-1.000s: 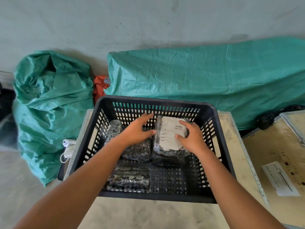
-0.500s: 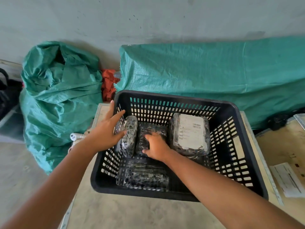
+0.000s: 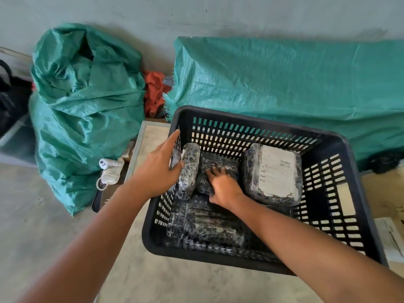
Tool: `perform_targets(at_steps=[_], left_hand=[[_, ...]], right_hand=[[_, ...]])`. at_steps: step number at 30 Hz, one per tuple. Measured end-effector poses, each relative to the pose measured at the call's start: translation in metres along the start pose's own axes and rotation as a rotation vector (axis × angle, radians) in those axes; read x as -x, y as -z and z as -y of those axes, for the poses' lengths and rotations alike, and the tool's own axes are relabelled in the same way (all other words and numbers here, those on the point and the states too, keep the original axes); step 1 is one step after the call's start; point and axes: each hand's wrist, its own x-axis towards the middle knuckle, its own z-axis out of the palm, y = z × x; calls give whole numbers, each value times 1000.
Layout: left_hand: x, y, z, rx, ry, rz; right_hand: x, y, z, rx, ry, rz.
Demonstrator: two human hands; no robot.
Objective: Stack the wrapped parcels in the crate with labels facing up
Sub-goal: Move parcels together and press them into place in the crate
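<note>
A black slotted crate (image 3: 240,120) stands on a pale table and holds several parcels wrapped in dark film. The parcel at the right (image 3: 276,171) lies flat with its white label up. Another parcel (image 3: 189,171) stands on edge against the left wall. Between them lies a dark parcel (image 3: 220,161) with no label showing; my right hand (image 3: 223,186) is palm down on it, fingers curled over its top. My left hand (image 3: 158,169) is at the crate's left wall with fingers straight, its thumb touching the on-edge parcel. A fourth parcel (image 3: 209,226) lies along the front, partly under my right forearm.
A full green sack (image 3: 87,110) stands on the floor at the left. A long green-covered bundle (image 3: 284,84) lies behind the crate, with orange cloth (image 3: 155,92) between the two. A white device with a cord (image 3: 108,171) sits by the table's left edge. Paper sheets (image 3: 391,239) lie at the right.
Both hands have left the labelled parcel, which now lies flat at the right. My right hand moved onto the middle parcel. My left hand went to the left wall by the on-edge parcel.
</note>
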Motion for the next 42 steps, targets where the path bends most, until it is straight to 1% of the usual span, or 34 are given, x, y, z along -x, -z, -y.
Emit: perform_targets(at_steps=[2,7,9,11,13,15,16,17,18,21,23,25,28,31,33,34,36,38,40,42], left_hand=[[1,0,-1,16,-3,-4],[2,-1,-3,14,33,-8],[2,0,-6,7,36,-1],[3,1,-11,-43,48,10],[4,1,-19,-212,33,-26],[5,-2,-30,-382,-74,-95],[4,-7,-37,-417,-120,-89],[3,-13,-44,-411,-143,-52],[1,-21,-50,-364,-130,6],[-6,-43,-59,-123,75,157],[-10,-51,-55,-55,165,188],[-15,-54,-51,-3,217,177],[-25,-57,-49,3,203,159],[-36,-63,-48,44,132,216],[-43,-67,-47,115,125,258],[-46,-70,-46,136,130,251],[-52,-79,-45,132,160,212],[-56,-83,-43,34,196,173],[-61,-84,-40,-72,212,149],[-64,-89,-36,-91,223,146]], right_hand=[[6,15,-2,-34,2,-52],[23,33,-16,-139,19,-421],[25,35,-21,-75,32,-474],[25,34,-23,32,48,-402],[22,35,-22,57,39,-319],[20,38,-22,3,30,-308],[18,41,-22,-37,14,-310],[15,45,-24,-82,0,-310],[12,50,-27,-131,0,-313],[8,74,-37,-347,74,-328],[11,94,-43,-420,88,-319],[18,106,-46,-431,94,-287],[29,116,-51,-484,88,-229],[34,123,-59,-582,61,-182],[32,127,-64,-630,32,-152],[30,128,-67,-651,16,-137],[23,131,-70,-696,-23,-113],[13,129,-70,-720,-47,-76],[3,124,-66,-691,-62,-32],[-7,116,-60,-625,-74,5]])
